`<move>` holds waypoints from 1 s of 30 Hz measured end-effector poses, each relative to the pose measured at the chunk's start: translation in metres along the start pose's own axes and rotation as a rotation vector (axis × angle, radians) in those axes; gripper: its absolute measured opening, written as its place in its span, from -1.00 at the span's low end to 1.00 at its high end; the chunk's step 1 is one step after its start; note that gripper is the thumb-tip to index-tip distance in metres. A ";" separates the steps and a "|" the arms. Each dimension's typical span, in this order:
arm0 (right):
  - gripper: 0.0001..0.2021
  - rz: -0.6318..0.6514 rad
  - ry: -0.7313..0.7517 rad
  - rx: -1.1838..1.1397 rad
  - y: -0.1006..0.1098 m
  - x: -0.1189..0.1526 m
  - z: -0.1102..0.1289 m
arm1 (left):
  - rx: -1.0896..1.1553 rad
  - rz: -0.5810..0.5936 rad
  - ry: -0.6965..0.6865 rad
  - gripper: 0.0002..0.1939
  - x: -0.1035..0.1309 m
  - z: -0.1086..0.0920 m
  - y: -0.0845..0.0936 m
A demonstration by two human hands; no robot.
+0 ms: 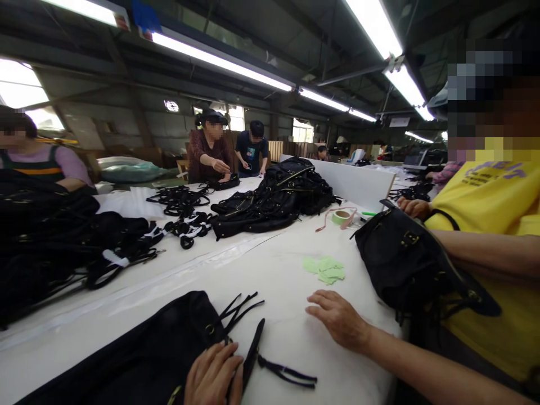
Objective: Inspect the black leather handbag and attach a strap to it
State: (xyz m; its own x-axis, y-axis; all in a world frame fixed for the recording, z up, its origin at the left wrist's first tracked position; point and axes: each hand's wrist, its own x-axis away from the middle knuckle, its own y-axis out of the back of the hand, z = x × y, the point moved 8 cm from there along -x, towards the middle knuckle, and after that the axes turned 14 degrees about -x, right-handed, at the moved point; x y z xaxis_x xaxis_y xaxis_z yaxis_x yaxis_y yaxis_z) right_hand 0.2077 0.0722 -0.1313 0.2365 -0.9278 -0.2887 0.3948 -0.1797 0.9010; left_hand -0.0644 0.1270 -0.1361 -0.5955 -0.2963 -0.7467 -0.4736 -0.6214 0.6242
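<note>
Left hand (213,374) pressed flat on a black bag (139,354) at the near edge of the tabletop (270,270), fingers (228,351) loose and spread, not gripping anything, just resting on the soft matte fabric near a small brass ring. Thin black cords (240,306) fanning out from the bag's top, plus a flat strap (253,351) with a tassel (287,374) trailing off to the right. Right hand (340,320) lying palm down on the bare white tabletop, fingers (320,301) relaxed and open, holding nothing, well apart from the bag. Smooth, slightly glossy white sheet covering the whole tabletop. A few pale green paper tags (324,270) just beyond the right hand, flat with ragged outlines. Further back a roll of tape (341,216), greenish, with a pinkish strip curling off it. On the right, another black bag (405,264) with brass hardware, slumped and rounded, held by a person in a yellow shirt (498,225). Big floppy heap of black bags (270,199) mid-tabletop, shiny in spots with gold zips. Tangle of black straps (181,211) left of that, some with white bits. Another dark pile (50,242) at far left, in front of a person in a lilac top. More people standing at the far end, one touching a small bag. Long tube lights (219,59) overhead on a dark metal roof.
</note>
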 end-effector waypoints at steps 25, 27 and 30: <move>-0.90 -0.066 -0.262 -0.002 0.019 -0.043 -0.023 | 0.092 0.097 0.211 -0.89 -0.008 -0.003 0.016; -0.86 -0.121 -0.280 -0.019 0.047 -0.064 -0.024 | 0.058 0.093 0.199 -0.88 -0.006 -0.002 0.016; -0.83 -0.150 -0.289 -0.045 0.091 -0.117 -0.026 | 0.008 0.027 0.140 -0.88 -0.005 -0.004 0.016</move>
State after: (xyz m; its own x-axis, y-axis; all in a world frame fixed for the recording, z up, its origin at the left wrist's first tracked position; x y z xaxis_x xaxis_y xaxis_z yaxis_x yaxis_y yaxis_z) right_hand 0.2389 0.1725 -0.0245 -0.0863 -0.9478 -0.3070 0.4468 -0.3123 0.8384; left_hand -0.0661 0.1156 -0.1229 -0.5123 -0.4112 -0.7540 -0.4643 -0.6060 0.6459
